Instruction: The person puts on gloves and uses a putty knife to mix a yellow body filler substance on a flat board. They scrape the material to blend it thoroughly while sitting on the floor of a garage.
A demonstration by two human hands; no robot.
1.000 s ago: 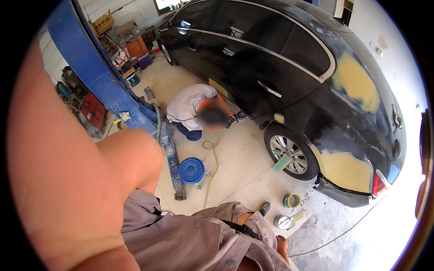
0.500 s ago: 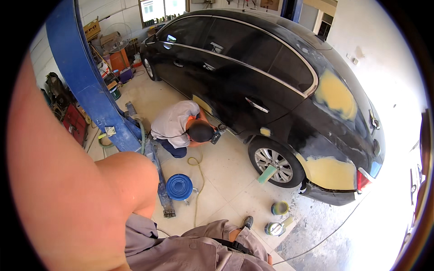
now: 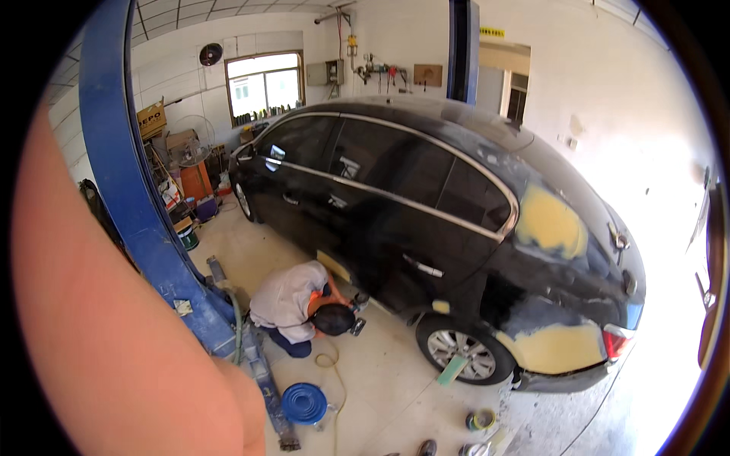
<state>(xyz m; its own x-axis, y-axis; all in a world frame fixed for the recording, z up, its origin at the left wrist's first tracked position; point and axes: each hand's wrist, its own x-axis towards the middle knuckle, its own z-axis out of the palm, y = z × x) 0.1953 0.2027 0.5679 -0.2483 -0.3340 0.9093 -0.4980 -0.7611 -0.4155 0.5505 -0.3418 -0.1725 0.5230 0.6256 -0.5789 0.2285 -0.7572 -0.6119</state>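
Observation:
A large blurred stretch of my bare left arm (image 3: 144, 327) fills the left side, raised close to the camera. Its hand and fingers lie outside the picture. My right hand does not show at all. Beyond the arm stands a black car (image 3: 380, 205) with patches of yellow filler (image 3: 559, 348) on its rear quarter. Another person (image 3: 293, 304) crouches at the lower door edge, head bent, a small dark power tool (image 3: 357, 327) at their hands. Against the rear wheel (image 3: 465, 346) leans a green flat block (image 3: 452, 370).
A blue lift post (image 3: 141, 175) rises at the left, with its arm (image 3: 266, 387) along the floor. Near it are a round blue stool (image 3: 304, 403) and a yellow hose (image 3: 338, 380). An open can (image 3: 480, 419) stands behind the car's rear wheel. Boxes and clutter (image 3: 182, 159) line the far left wall.
My view has tilted up, bringing the window, far wall and ceiling in and dropping my trousers out. My left arm remains raised at the left. The crouching person's head has lowered slightly.

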